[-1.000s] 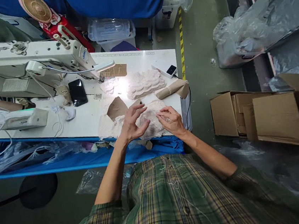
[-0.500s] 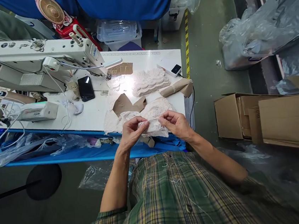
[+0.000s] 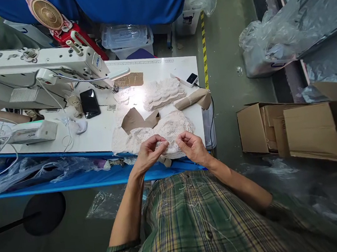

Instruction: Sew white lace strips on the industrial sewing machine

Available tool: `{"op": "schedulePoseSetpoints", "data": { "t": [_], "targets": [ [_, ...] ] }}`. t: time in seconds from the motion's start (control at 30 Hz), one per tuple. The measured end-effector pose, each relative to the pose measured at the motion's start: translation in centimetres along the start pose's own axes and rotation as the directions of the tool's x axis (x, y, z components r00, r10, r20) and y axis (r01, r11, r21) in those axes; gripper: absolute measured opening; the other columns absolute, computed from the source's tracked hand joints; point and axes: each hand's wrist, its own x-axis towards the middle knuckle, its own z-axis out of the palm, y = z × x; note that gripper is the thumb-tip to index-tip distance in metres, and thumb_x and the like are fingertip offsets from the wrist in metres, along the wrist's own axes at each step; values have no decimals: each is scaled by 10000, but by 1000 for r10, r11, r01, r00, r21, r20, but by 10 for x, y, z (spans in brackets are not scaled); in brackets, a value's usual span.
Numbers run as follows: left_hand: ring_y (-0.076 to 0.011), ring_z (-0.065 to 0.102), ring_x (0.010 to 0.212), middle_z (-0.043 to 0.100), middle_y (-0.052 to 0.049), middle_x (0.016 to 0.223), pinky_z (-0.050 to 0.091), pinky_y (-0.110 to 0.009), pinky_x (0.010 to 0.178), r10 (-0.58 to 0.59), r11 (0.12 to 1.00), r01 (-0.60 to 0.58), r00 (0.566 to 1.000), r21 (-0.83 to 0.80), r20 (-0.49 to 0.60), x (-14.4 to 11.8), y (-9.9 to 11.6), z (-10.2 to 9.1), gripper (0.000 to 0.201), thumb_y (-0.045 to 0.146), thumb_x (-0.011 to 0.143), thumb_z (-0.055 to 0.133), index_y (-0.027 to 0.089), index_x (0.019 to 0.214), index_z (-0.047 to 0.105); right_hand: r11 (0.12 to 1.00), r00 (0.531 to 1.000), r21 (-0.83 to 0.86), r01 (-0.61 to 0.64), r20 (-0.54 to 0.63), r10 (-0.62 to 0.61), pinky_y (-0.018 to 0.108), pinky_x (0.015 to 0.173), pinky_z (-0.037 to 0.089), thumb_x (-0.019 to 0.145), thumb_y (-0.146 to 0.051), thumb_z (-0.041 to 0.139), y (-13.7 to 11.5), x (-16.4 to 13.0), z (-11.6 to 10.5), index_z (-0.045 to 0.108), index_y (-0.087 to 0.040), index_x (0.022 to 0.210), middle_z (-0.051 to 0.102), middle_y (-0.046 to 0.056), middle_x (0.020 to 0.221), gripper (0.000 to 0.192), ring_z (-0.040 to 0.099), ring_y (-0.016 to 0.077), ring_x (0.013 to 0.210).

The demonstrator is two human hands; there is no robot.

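Observation:
At the table's front edge, my left hand (image 3: 151,152) and my right hand (image 3: 191,145) pinch a piece of cream lace fabric (image 3: 173,151) between thumbs and fingertips, a short gap apart. The lace spreads up onto the white sewing table (image 3: 100,135) in a loose pile. On that lace lies a brown fabric piece (image 3: 138,120) with a notched shape. A stack of scalloped lace pieces (image 3: 162,93) sits behind it, and a tied brown fabric roll (image 3: 193,99) rests to the right.
A white sewing machine (image 3: 68,60) fills the table's left side, with a black phone (image 3: 90,103) by it. A small device with a dark screen (image 3: 192,78) lies at the back right, its cable over the edge. Cardboard boxes (image 3: 310,129) stand on the floor to the right.
Between my hands, the lace strip that was held up flatter now hangs lower and bunched against the pile. My fingers still pinch it. The whole view has shifted slightly.

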Motion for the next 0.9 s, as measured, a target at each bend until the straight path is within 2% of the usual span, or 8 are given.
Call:
{"op": "schedulePoseSetpoints", "data": {
  "t": [0.1,0.2,0.27,0.33,0.47,0.63,0.77,0.9],
  "targets": [
    [-150,603,810,659,-43,852,492,-260,762,53,986,-73,989,150,135,15,4,-12,307,404,790,766,162,967,701,999,997,-39,5,73,-3,233,609,456,865,-533,623,4,-3,-5,565,-194,813,575,-12,712,347,537,108,644],
    [-187,625,902,693,-70,968,495,-304,847,20,971,-87,958,225,285,24,6,-17,458,432,771,780,169,1132,678,997,995,-69,25,96,-18,232,633,465,894,-497,602,7,-4,-10,573,-196,845,589,-11,747,307,553,108,665],
    [-197,631,899,709,-67,967,494,-301,838,-29,960,-80,926,269,375,25,6,-14,408,461,781,760,168,1059,704,994,993,-97,50,113,-38,234,643,473,908,-487,586,10,-5,-12,577,-195,862,605,-5,771,296,568,111,679],
    [-185,625,826,707,-47,863,491,-276,771,-78,953,-52,910,297,408,22,5,-10,336,482,813,719,156,898,716,979,992,-186,80,109,-60,233,618,473,929,-502,544,16,-4,-16,578,-194,863,613,-1,760,317,573,113,660],
    [-147,571,696,658,-27,733,453,-237,642,-137,950,22,927,312,349,13,4,-13,355,493,864,646,145,810,693,905,995,-414,100,42,-91,257,608,486,963,-511,469,32,14,-30,609,-194,865,615,15,740,361,577,132,636],
    [-116,473,564,594,-4,650,369,-219,512,-172,919,84,964,385,202,13,3,-53,375,520,859,635,150,846,694,792,977,-608,62,-126,-173,385,876,496,936,-407,519,48,55,-45,691,-186,1064,599,109,1015,308,599,238,938],
    [-151,536,623,645,-33,705,398,-237,555,-114,807,47,990,589,78,28,-15,-85,440,581,853,595,158,876,713,700,968,-710,76,-117,-223,415,917,476,913,-354,567,57,68,-43,738,-194,1044,577,125,1021,269,561,283,1033],
    [-215,637,759,733,-97,839,468,-275,678,-34,720,47,999,693,-32,41,-41,-93,510,626,845,541,163,902,748,660,956,-746,87,-124,-266,428,902,471,912,-315,577,60,66,-37,753,-187,955,582,122,966,222,564,283,1001]
  ]
}}
